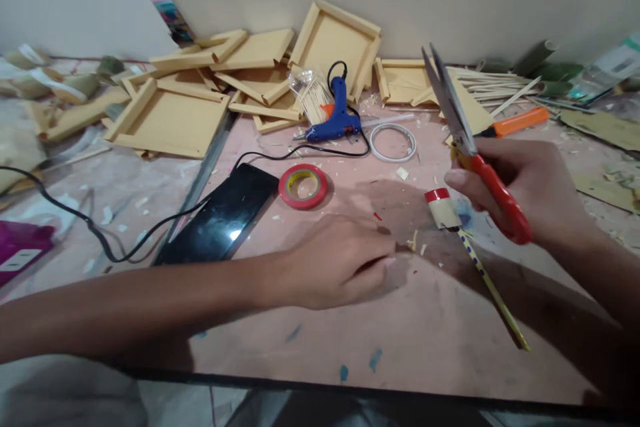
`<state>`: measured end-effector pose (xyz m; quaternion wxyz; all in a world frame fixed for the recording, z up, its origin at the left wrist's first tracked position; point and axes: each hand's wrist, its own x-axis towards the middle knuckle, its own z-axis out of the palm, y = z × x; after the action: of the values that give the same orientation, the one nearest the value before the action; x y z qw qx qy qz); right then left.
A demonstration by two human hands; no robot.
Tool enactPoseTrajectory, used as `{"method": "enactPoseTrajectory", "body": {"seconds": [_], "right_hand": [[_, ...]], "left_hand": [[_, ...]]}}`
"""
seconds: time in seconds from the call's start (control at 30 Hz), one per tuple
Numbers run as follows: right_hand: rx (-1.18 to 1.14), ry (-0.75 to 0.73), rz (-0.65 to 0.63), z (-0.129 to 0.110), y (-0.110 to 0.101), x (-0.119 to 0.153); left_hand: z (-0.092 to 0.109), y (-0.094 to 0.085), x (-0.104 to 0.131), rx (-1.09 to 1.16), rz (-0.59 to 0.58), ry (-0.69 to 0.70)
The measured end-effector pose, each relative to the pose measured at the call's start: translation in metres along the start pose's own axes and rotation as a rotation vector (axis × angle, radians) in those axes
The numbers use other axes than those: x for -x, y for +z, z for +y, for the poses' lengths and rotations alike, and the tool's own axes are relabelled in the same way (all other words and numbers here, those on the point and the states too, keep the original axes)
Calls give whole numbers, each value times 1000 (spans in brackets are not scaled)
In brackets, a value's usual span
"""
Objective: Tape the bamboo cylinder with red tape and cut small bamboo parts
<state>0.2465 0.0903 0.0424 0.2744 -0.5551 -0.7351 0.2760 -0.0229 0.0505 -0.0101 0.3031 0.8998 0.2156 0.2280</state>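
My right hand (520,187) is closed around red-handled scissors (463,120), whose blades point up and away from me. Low over the pink board, my left hand (345,260) has its fingers curled together; a tiny pale scrap shows by its fingertips, and whether they grip it is unclear. Between the hands lies a small cream cylinder with a red band (443,209). A thin yellow stick with dark dots (493,287) extends from it towards the front right. Red tape (303,187) lies beyond my left wrist.
A dark phone (220,213) lies left of the tape. Behind are a blue glue gun (339,113) with a black cord, a clear tape roll (393,142), an orange cutter (520,121) and stacked cardboard trays (170,117). A bottle (610,70) stands tilted at the far right. Scraps litter the board.
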Motion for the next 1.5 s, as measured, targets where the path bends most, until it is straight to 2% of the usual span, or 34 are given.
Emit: {"method": "enactPoseTrajectory", "body": {"seconds": [0.1,0.27,0.43,0.6,0.77,0.9,1.0,1.13,1.23,1.37,1.5], "right_hand": [[271,20,72,22,-14,-20],[657,127,14,53,-20,-43],[721,154,-54,70,-18,-50],[702,101,-105,77,-20,-49],[693,91,-115,81,-18,-52],[652,57,-130,79,-19,-50],[585,1,-131,78,-22,-46],[569,-69,-119,78,-22,-44],[706,28,-172,79,-20,-48],[785,130,-189,81,-18,-54],[773,136,-223,81,-21,-54]], "left_hand": [[-9,8,1,-264,-151,42],[-13,13,4,-504,-155,147],[-12,16,5,-693,-188,150],[-6,17,5,-789,-177,56],[-4,12,2,-719,-187,-68],[-12,2,-3,-539,-178,-58],[-22,-4,-5,-349,-138,-52],[-29,-8,-6,-113,-61,-137],[-30,-8,-6,0,40,-205],[-28,-5,-3,-24,115,-239],[-27,-2,-1,-187,100,-210]]}}
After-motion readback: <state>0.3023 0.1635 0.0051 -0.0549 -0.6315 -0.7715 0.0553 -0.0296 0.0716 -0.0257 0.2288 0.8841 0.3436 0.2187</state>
